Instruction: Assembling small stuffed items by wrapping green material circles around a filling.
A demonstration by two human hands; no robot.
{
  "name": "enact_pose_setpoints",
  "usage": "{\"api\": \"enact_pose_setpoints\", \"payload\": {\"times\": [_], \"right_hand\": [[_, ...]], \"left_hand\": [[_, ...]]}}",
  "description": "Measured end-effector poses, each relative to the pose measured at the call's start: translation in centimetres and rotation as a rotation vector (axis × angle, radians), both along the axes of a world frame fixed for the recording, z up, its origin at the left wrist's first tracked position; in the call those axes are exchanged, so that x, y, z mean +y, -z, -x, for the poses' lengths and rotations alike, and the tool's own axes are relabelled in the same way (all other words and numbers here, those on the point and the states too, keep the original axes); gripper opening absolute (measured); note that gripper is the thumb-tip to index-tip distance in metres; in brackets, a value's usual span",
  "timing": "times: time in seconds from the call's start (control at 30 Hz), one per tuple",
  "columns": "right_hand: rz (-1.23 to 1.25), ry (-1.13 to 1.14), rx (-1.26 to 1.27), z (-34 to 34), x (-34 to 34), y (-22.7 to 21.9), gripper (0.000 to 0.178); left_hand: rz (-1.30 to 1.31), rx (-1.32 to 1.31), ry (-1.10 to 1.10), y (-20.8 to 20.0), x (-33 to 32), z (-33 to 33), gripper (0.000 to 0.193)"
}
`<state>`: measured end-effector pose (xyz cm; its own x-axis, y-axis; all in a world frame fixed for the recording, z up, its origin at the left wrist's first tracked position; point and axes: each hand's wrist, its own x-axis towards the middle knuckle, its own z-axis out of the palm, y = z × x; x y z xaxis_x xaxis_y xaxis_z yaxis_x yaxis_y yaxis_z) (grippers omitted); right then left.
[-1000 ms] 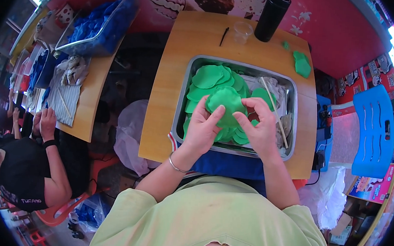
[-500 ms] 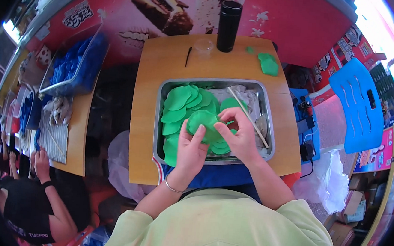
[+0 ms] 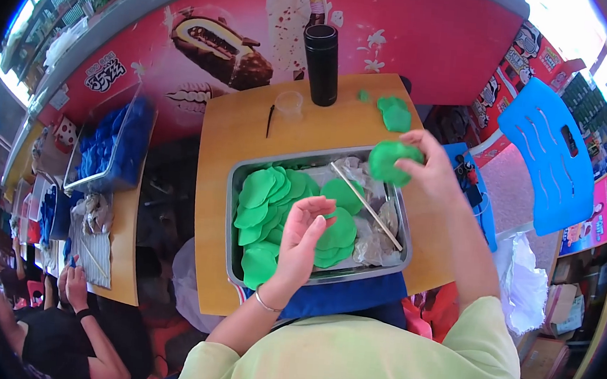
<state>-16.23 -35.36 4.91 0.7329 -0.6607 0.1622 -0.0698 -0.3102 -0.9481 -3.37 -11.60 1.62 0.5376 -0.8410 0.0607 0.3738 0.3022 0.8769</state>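
My right hand (image 3: pixel 425 167) is raised over the right rim of a metal tray, its fingers closed on a green clay piece (image 3: pixel 391 162) that looks layered and slightly smeared by motion. My left hand (image 3: pixel 302 243) hovers over the front of the metal tray (image 3: pixel 325 277), fingers loosely bent, thumb apart, holding nothing. Overlapping thin green discs (image 3: pixel 257 189) fill the tray's left side. More green discs (image 3: pixel 339 236) lie just right of my left hand. A pale wooden stick (image 3: pixel 370 207) rests slantwise across crumpled greyish wrapping (image 3: pixel 370 248) at the tray's right.
Beyond the tray, a black bottle (image 3: pixel 320 66), a small see-through cup (image 3: pixel 289 104) and a thin black tool (image 3: pixel 270 121) occupy the wooden table, with shaped green pieces (image 3: pixel 394 114) at its back right. A blue chair (image 3: pixel 545 155) stands right. Another person (image 3: pixel 63 342) works at left.
My right hand has carried the green clay piece away from my left hand, up and right past the tray's edge. My left hand has let go of it. The view has shifted.
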Motion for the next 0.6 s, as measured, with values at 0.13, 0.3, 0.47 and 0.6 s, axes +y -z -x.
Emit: {"api": "enact_pose_setpoints", "payload": {"times": [0.13,0.3,0.47,0.6], "right_hand": [[0.105,0.077,0.101,0.4,-10.3,3.4,0.039],[0.281,-0.057,0.234,-1.6,-18.0,7.1,0.05],[0.341,-0.091,0.28,-3.0,-20.0,8.9,0.056],[0.356,0.001,0.213,-3.0,-19.2,9.6,0.056]], "left_hand": [[-0.032,-0.157,0.038,-0.9,-1.9,-1.8,0.023],[-0.047,-0.265,0.076,-1.1,-6.3,-3.4,0.023],[-0.152,-0.402,0.132,1.1,-12.9,-4.3,0.023],[-0.184,-0.386,0.12,4.1,-18.8,-5.3,0.025]]}}
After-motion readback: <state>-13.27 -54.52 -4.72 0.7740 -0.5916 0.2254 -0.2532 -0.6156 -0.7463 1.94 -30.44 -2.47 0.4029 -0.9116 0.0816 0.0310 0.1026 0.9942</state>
